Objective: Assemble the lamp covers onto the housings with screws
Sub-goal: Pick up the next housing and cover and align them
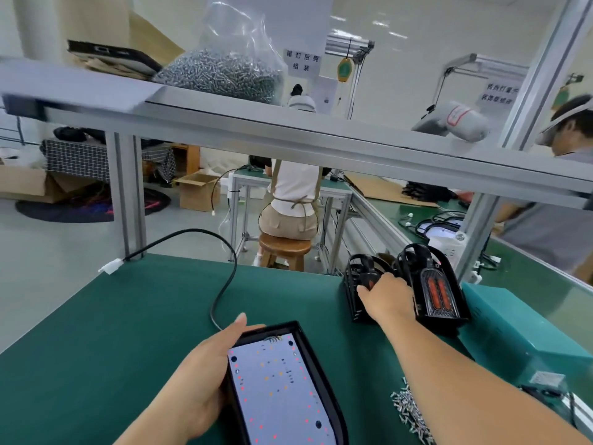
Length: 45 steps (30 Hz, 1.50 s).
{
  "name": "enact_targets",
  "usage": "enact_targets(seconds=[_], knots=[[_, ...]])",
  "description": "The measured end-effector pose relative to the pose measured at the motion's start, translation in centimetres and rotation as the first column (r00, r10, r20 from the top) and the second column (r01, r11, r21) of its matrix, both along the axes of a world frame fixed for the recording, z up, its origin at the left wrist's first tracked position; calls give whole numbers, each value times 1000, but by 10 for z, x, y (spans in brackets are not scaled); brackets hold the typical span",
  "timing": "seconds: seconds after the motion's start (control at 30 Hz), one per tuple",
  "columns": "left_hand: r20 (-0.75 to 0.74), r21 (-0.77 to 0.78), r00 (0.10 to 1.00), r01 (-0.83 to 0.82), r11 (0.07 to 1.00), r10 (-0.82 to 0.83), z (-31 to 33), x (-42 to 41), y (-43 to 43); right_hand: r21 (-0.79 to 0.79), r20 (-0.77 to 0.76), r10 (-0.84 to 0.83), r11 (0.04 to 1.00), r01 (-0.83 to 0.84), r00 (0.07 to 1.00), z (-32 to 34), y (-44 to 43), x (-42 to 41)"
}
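Where the green counter [96,332] fills the head view: left hand [205,374] grips housing [279,390], 6 o'clock; right hand [386,298] grasps lamp cover [356,271], 3 o'clock; loose screws [410,412], 5 o'clock; screw bag [224,72] on shelf [80,88], 12 o'clock.

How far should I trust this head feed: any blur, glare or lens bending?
Head view: light is even, shadows soft; the wide lens bows the shelf rail, and its left end smears with motion; the LED board in the lamp housing looks washed out; the loose screws at lower right are soft.
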State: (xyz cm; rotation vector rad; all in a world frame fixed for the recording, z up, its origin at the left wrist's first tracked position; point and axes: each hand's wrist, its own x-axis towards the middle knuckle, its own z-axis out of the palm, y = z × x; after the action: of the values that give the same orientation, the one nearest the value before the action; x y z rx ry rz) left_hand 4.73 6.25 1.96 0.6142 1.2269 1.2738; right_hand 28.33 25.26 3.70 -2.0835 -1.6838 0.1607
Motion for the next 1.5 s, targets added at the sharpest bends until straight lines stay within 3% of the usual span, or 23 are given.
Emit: enact_targets(seconds=[0.13, 0.27, 0.37, 0.43, 0.53, 0.67, 0.77, 0.87, 0.97, 1.13, 1.33, 1.5], knots=[[-8, 4, 999, -37, 999, 37, 0, 2, 3, -94, 62, -19, 995, 25, 998, 2, 7, -7], [-73, 9, 996, -53, 999, 53, -1, 2, 4, -56, -5, -57, 997, 57, 998, 4, 7, -9], [-274, 30, 959, -70, 997, 76, -5, -5, 8, 4, -71, -22, 1000, 23, 997, 8, 3, -11], [-473, 44, 875, -92, 995, 102, -9, -12, 13, 47, -95, 48, 998, -44, 994, 14, -1, -11], [-638, 73, 762, -84, 994, 111, -16, -19, 17, 124, -109, 273, 958, -259, 956, 23, -13, -13], [-538, 59, 839, -61, 996, 83, -24, -20, 21, 103, 39, 639, 762, -640, 768, 41, -45, -20], [-481, 68, 873, -51, 996, 78, -25, -20, 25, 113, 223, 854, 457, -882, 470, 49, -75, -28], [-466, 110, 878, -67, 992, 111, -25, -19, 28, -30, 442, 881, 201, -979, 168, 52, -101, -37], [-471, 135, 877, -29, 990, 90, -27, -19, 29, -190, 536, 843, 63, -980, -50, 50, -114, -44], [-472, 160, 872, -64, 985, 133, -28, -19, 27, -289, 570, 803, -2, -957, -174, 53, -119, -48], [-466, 188, 875, -52, 981, 135, -22, -16, 22, -417, 488, 827, -58, -907, -277, 55, -120, -55], [-490, 139, 857, -103, 985, 159, -23, -16, 22, -508, 479, 842, 33, -860, -250, 54, -122, -53]])
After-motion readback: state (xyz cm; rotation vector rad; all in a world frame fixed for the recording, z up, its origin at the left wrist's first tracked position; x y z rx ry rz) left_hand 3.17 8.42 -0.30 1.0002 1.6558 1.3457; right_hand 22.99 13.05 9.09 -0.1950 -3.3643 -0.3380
